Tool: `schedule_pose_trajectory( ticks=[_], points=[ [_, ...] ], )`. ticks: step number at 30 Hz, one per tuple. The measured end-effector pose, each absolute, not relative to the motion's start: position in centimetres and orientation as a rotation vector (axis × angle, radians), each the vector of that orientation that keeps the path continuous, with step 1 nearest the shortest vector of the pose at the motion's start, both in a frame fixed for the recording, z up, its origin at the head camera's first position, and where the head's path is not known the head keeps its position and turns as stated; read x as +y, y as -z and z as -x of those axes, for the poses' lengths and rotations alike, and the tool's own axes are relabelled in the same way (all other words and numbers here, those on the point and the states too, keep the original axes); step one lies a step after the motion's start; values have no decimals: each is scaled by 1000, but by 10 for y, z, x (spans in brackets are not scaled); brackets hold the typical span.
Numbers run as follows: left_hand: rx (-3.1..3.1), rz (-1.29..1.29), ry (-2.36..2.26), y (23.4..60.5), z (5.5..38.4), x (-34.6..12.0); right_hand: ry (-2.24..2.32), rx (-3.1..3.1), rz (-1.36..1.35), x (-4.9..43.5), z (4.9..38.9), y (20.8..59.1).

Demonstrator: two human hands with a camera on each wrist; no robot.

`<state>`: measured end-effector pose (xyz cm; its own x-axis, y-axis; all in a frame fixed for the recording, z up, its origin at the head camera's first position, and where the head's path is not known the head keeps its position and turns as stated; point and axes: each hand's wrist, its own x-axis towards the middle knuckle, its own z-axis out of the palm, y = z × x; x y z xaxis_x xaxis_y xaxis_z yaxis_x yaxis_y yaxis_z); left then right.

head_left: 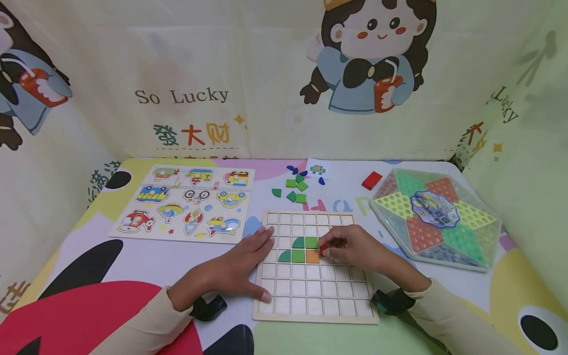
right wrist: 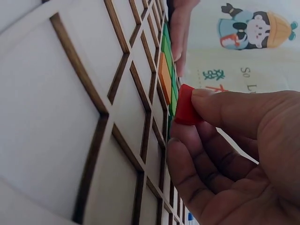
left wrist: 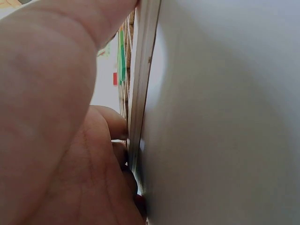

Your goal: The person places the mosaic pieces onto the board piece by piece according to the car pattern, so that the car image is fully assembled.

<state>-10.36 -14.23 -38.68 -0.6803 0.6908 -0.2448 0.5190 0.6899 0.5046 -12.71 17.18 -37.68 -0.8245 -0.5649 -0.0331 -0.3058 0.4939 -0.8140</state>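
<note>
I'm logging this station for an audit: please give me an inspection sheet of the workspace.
Surface: table with a colourful printed cover
Job's things: grid board holds two dark green curved pieces, two green squares and an orange square
Clutter: loose green pieces, blue pieces and a picture card beyond the board; vehicle puzzle at left; red block and hexagonal box at right
Left hand: rests on the board's left edge
Right hand: pinches a red piece over the board
Cables: nothing seen
Surroundings: printed cloth behind and at both sides

A grid board [head_left: 315, 287] lies between a puzzle board [head_left: 239, 212], left, and a game box [head_left: 436, 219], right. Loose tiles [head_left: 301, 198] lie behind it.
</note>
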Motion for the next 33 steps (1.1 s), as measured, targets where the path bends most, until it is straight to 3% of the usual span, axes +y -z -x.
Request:
schedule_pose_trajectory(
  ticks=[33],
  points=[
    [2482, -952, -558, 385, 103, -142, 1193, 2482, 857, 173, 120, 378]
  ],
)
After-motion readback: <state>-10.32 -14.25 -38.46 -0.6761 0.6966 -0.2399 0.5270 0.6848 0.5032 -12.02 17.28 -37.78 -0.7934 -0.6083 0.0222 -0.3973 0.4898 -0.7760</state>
